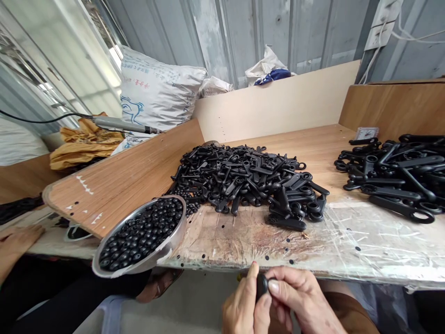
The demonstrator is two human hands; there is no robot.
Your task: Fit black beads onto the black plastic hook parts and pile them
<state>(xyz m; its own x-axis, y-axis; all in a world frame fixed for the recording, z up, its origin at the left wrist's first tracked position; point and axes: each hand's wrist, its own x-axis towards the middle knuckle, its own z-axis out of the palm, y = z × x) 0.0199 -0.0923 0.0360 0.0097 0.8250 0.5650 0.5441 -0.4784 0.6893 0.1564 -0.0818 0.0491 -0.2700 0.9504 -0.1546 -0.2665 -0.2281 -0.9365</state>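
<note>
My left hand (pixel 243 306) and my right hand (pixel 301 299) meet below the front edge of the wooden bench (pixel 243 232), both pinching one small black plastic part (pixel 261 285) between thumbs and fingertips. A heap of black plastic lever pieces (pixel 250 181) lies on the bench just beyond. A metal bowl (pixel 170 243) filled with small black round caps (pixel 139 236) sits tilted at the left front corner. Loose black caps (pixel 190 204) lie between bowl and heap.
A second pile of longer black levers (pixel 392 174) lies at the right. Board walls (pixel 278 104) close the bench at back and sides. White sacks (pixel 156 93) and a tool on a cable (pixel 121 124) rest behind the left wall. Another person's hand (pixel 17 239) shows at far left.
</note>
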